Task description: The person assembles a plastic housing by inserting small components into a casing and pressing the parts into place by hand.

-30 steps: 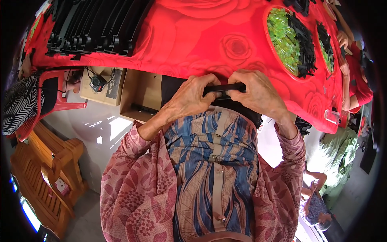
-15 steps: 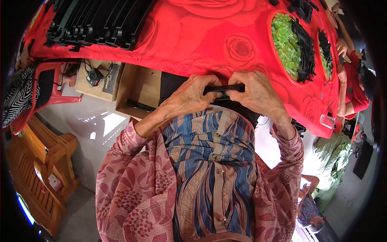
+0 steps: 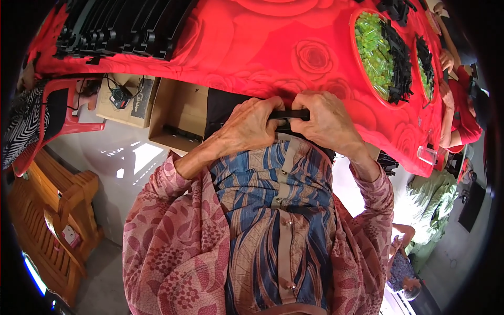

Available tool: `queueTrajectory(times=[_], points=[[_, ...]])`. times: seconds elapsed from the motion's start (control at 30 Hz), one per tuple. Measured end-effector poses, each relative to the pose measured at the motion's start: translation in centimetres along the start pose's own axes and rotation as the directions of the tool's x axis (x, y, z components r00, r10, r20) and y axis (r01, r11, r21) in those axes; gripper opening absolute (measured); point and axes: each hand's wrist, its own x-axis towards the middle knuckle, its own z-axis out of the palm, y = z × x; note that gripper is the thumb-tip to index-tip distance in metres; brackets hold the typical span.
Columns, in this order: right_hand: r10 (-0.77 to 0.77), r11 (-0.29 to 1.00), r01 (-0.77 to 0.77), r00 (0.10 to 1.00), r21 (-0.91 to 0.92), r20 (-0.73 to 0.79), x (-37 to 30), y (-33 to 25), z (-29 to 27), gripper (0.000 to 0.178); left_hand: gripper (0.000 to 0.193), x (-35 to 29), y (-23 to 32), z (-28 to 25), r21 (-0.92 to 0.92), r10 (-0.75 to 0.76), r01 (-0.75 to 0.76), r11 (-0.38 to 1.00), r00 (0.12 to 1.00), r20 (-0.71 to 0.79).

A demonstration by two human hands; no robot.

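Note:
Close to my body, at the near edge of the red table, I grip a short black plastic bar-shaped piece (image 3: 290,114) between both hands. My left hand (image 3: 251,122) is closed on its left end, the thumb pressed inward. Around its right end curl the fingers and thumb of my right hand (image 3: 329,119). The piece lies roughly level, and its ends are hidden by my fingers. Dark cloth (image 3: 221,109) shows just beyond my left wrist.
A row of long black plastic parts (image 3: 123,29) lies at the far left of the rose-patterned red table (image 3: 247,58). An orange-rimmed tray (image 3: 353,50) at right holds green-yellow clear pieces and black parts. An open cardboard box (image 3: 176,110) stands left. Other people sit at far right.
My right hand has shifted slightly left, closer to my left hand, and less of the black piece shows. Both hands still hold it.

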Motion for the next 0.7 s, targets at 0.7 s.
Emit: queueTrajectory(times=[0.7], points=[[0.161,0.626,0.194,0.915,0.755,-0.369,-0.2,0.8,-4.7,0.028,0.048,0.7,2.8,-1.0,-0.708,-0.041,0.088,0.701,0.996,0.084]])
